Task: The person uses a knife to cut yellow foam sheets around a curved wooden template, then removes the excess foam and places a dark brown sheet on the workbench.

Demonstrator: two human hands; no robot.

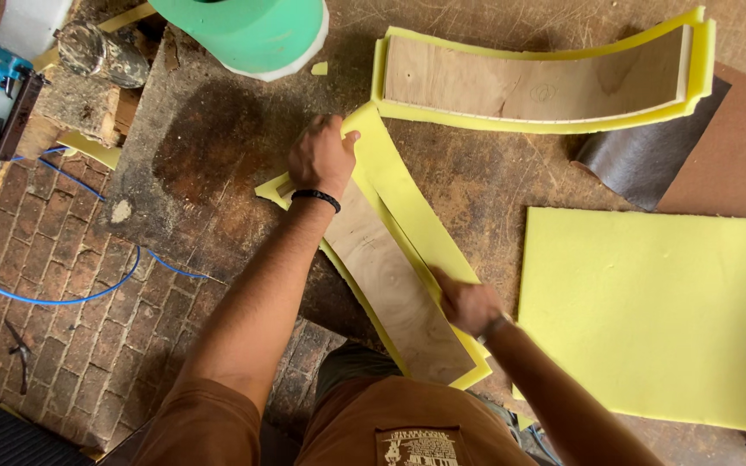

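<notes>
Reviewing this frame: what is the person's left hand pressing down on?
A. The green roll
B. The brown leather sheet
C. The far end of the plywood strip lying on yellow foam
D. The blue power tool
C: the left hand rests flat on the far end of the plywood strip, which lies on yellow foam; the right hand is at the foam's near edge.

The green roll (248, 30) and large foam sheet (658, 319) run off frame.
</notes>
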